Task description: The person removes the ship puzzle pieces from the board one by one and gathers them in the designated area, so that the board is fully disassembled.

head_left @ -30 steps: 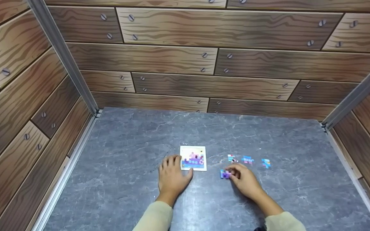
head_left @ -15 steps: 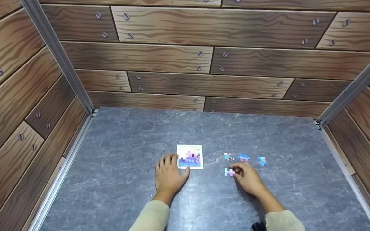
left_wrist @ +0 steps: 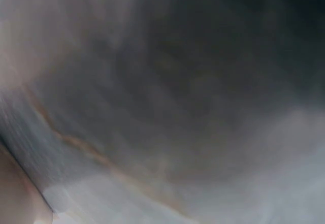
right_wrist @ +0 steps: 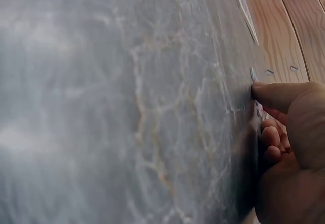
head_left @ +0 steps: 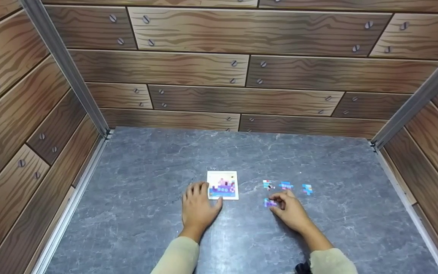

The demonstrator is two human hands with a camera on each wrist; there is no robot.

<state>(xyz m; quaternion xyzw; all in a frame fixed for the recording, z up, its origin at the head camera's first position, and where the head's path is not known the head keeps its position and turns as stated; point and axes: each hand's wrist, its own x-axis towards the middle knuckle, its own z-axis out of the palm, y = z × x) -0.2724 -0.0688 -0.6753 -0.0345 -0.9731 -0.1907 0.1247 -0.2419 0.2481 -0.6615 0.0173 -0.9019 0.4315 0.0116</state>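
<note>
A square puzzle board (head_left: 222, 185) with a pale frame and a pink and purple boat picture lies on the tabletop. My left hand (head_left: 197, 211) rests flat at its left side, fingers spread, with the thumb near its bottom edge. To the right of the board, my right hand (head_left: 290, 211) pinches a small purple and blue puzzle piece (head_left: 268, 202) between thumb and fingers. In the right wrist view, the thumb and curled fingers (right_wrist: 271, 137) are seen edge-on with a sliver of the piece (right_wrist: 254, 74). The left wrist view is too blurred to read.
Behind the right hand lie three loose puzzle pieces: one multicoloured (head_left: 267, 184), one blue and pink (head_left: 286, 185), one blue and orange (head_left: 307, 189). A grey marbled tabletop (head_left: 158, 163) is bounded by wood-patterned walls (head_left: 188, 68) and metal posts.
My right hand has shifted slightly right, away from the board, with the piece; the piece looked pale pink midway and is purple again now. The left hand has stayed by the board.
</note>
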